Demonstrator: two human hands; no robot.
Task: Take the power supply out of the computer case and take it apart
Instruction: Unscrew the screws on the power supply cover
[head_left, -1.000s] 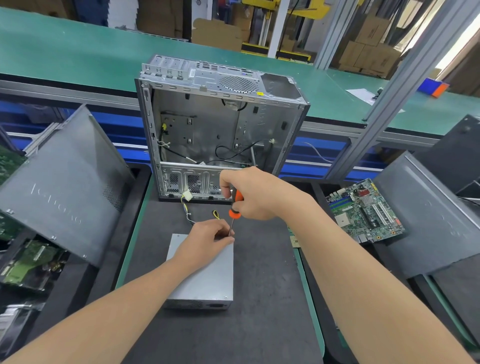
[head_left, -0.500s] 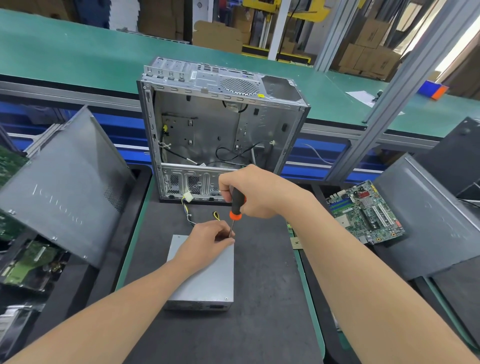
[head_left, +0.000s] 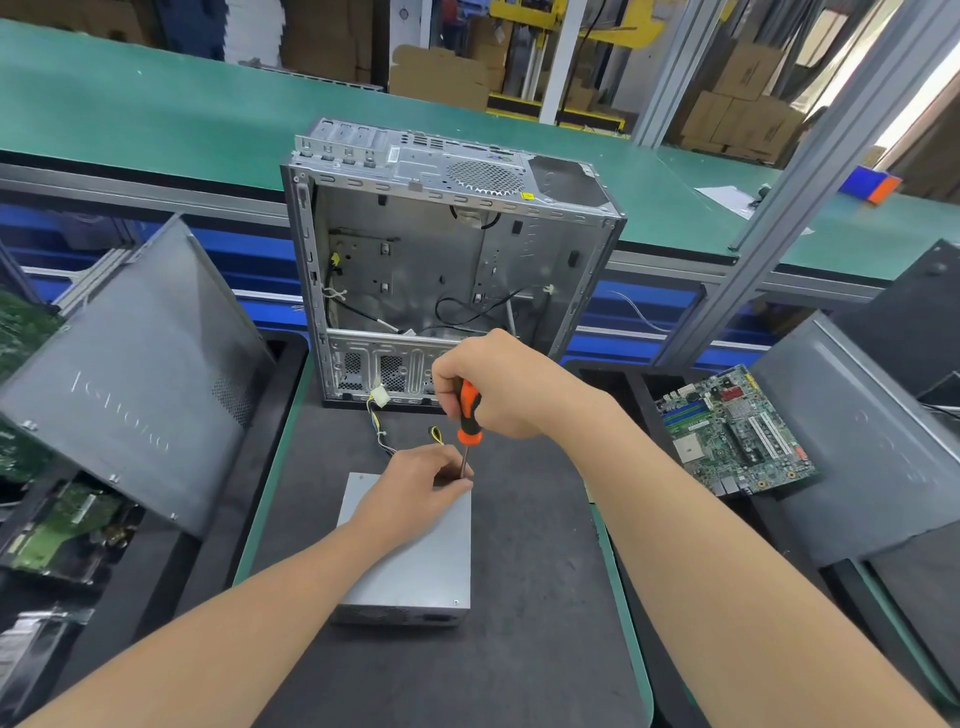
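The power supply (head_left: 410, 561), a plain grey metal box, lay flat on the dark counter (head_left: 530, 597), already outside the computer case (head_left: 452, 249). The left hand (head_left: 421, 478) rested on its far end and covered that part of the lid. The near end of the box was under the left forearm, so only a part of the top was visible.

The right hand (head_left: 498, 384) was just beyond the left one and a little higher. Its fingers were closed around the orange and black handle of a screwdriver (head_left: 467, 415), which stood almost upright. The thin shaft went down to the fingertips of the left hand, at the far right corner of the box. These fingers were curled and gathered around the shaft, but I cannot tell if they pinched it or only lay beside it. The tip of the tool, and any screw under it, was hidden by them.

A bundle of cables (head_left: 382, 426) ran from behind the left hand towards the case; where it joined the box was hidden.

The case stood upright beyond both hands, with its open side facing them and a few loose wires inside. Its lower edge was partly hidden by the right hand.

To the right of the right forearm lay a green circuit board (head_left: 737, 431). A grey panel (head_left: 130, 374) leaned to the left of the left arm; the raised letters on it were hard to read.
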